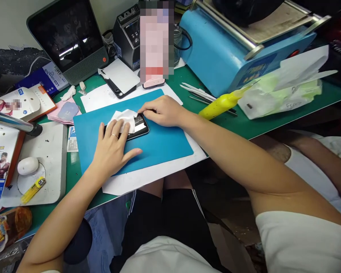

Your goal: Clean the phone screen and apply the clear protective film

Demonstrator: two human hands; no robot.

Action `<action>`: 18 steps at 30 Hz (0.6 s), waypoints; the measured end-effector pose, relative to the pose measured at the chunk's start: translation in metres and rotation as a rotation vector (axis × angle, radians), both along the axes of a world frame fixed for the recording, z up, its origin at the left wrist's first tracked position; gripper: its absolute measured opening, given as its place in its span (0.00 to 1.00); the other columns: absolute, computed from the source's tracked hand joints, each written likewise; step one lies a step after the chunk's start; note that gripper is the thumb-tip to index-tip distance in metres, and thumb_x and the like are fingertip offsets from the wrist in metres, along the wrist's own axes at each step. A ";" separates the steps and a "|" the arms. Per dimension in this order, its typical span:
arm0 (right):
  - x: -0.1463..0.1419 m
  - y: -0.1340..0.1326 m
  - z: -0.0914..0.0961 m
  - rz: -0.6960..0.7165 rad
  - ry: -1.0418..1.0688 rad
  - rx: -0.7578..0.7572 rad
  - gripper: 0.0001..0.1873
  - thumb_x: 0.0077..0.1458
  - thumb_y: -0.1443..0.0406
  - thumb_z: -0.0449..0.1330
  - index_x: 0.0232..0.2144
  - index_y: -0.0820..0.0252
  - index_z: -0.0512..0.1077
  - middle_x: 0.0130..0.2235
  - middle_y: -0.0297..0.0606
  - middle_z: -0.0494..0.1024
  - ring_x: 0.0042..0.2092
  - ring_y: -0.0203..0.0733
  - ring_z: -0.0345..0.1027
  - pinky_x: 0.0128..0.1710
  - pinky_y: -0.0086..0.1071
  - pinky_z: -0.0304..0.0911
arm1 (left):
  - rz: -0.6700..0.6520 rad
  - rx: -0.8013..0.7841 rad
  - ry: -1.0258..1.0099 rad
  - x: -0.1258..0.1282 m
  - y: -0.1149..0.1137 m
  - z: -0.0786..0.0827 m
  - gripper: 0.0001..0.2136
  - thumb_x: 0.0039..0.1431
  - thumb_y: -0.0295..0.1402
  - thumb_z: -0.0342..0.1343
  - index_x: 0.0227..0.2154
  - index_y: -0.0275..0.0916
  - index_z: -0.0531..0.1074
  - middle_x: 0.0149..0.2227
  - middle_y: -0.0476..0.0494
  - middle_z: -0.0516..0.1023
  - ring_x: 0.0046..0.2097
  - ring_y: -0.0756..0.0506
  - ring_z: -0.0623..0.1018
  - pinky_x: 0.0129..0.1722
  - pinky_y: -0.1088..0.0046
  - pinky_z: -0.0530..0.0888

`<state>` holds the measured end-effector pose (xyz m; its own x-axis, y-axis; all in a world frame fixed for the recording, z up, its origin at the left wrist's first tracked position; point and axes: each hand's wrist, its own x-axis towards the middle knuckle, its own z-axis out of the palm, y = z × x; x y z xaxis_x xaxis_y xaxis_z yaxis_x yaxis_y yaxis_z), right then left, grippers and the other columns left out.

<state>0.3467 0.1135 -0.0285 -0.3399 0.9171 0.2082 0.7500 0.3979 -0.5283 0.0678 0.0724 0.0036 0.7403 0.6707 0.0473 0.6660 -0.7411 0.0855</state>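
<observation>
Left hand (112, 144) open, fingers spread flat over white tissue (125, 115) on black phone (142, 131); tissue between fingers and phone. Right hand (165, 110) half-curled, thumb and index at phone's far right corner; can't tell if pinching. Phone flat on blue mat (165, 144), mat over white paper (125, 180). Yellow bottle (220, 106) right of mat, 1 tissue pack (284, 100) farther right.

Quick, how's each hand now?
Left hand: open, resting on crumpled white tissue over a glossy black phone.
Right hand: curled at the phone's corner; grip unclear.
</observation>
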 end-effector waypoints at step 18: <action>0.005 0.004 -0.003 0.010 0.320 0.034 0.44 0.74 0.33 0.48 0.54 0.63 0.85 0.33 0.39 0.84 0.38 0.47 0.79 0.44 0.38 0.67 | -0.092 -0.084 0.116 0.016 0.006 0.003 0.45 0.79 0.64 0.47 0.83 0.34 0.55 0.84 0.29 0.55 0.85 0.25 0.56 0.83 0.34 0.50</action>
